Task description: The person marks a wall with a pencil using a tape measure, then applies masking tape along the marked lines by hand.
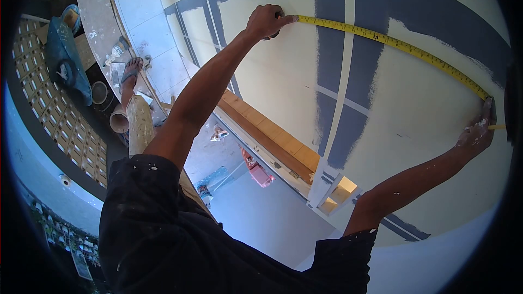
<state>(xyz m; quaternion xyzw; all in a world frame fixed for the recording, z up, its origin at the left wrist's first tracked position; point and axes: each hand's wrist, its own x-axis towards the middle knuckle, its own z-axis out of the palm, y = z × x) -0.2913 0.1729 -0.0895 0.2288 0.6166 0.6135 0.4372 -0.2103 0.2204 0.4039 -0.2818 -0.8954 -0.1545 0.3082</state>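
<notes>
My left hand (266, 22) is closed around the tape measure's case, which is mostly hidden by the fingers, against the upper part of the painted wall. From it the yellow tape blade (376, 36) stretches across the wall to the right, bowing slightly. My right hand (475, 133) pinches the far end of the blade at the wall. A thin pale stick (497, 127), perhaps a pencil, pokes out beside that hand. Under the blade, the wall (272, 60) is cream with dark grey painted bands (330, 0) and narrow light stripes.
My foot (131, 71) in a sandal stands on a paint-spotted plank (90, 0). Below are a tiled floor (143, 5), a bucket (119, 120) and a blue tarp-like sheet (65, 60). A wooden ledge (272, 136) runs along an opening, with a pink object (261, 176) on the floor beyond.
</notes>
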